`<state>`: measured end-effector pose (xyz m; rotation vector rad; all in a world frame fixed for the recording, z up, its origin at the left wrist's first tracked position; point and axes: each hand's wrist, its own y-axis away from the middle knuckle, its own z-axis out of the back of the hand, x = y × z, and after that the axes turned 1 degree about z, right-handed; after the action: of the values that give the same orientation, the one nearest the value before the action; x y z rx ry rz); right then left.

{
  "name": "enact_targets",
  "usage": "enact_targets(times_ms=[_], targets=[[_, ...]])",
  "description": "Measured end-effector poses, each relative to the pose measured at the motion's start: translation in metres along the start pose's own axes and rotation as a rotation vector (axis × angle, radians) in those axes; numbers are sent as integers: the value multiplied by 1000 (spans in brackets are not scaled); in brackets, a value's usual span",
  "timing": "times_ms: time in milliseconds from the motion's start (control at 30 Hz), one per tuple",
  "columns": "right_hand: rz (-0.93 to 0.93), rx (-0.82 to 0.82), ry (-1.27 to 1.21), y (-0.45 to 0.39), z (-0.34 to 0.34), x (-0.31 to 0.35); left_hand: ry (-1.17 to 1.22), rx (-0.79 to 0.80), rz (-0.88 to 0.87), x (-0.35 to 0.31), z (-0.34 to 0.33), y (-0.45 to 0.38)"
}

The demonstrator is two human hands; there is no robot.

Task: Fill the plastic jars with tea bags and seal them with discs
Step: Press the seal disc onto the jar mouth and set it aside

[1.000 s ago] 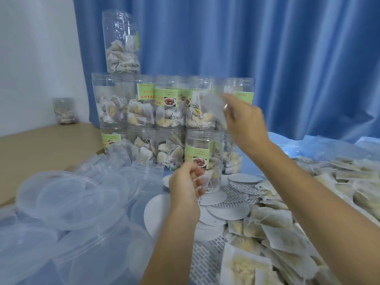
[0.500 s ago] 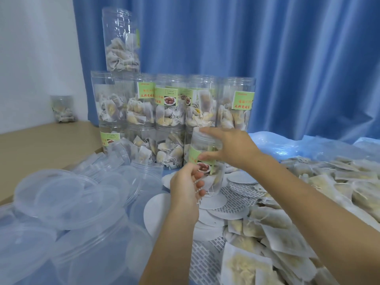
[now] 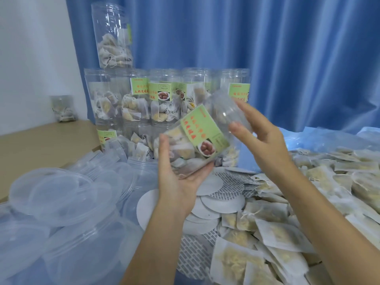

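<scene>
Head view: both hands cradle tilted clear cylindrical jar [image 3: 197,140], left hand [image 3: 178,182] under base, right hand [image 3: 261,138] fingers curled round mouth.

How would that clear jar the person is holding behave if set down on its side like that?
The jar is a smooth clear cylinder, so on its side it would probably roll. It looks light for its size, since only loose tea bags fill part of it. The left hand cradles it from below while the right hand steadies its top, which suggests slippery walls.
</scene>
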<state>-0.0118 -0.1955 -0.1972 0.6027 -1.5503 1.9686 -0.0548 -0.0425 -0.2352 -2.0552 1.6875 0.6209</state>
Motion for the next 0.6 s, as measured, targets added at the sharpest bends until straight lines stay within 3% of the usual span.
enact_targets(times_ms=[133,233,333,433,600], targets=[[-184,217,-147,-7,22,-4,-159,26,-116,-11,10,-6],[-255,431,-161,-5,36,-9,-267,34,-109,-12,9,-4],[-260,499,-105,-3,40,-15,-321,0,-85,-10,13,-4],[-202,553,-74,-3,44,-15,-332,-22,-53,-15,21,-8],[22,689,247,-7,47,-3,-336,-63,85,-10,26,-7]])
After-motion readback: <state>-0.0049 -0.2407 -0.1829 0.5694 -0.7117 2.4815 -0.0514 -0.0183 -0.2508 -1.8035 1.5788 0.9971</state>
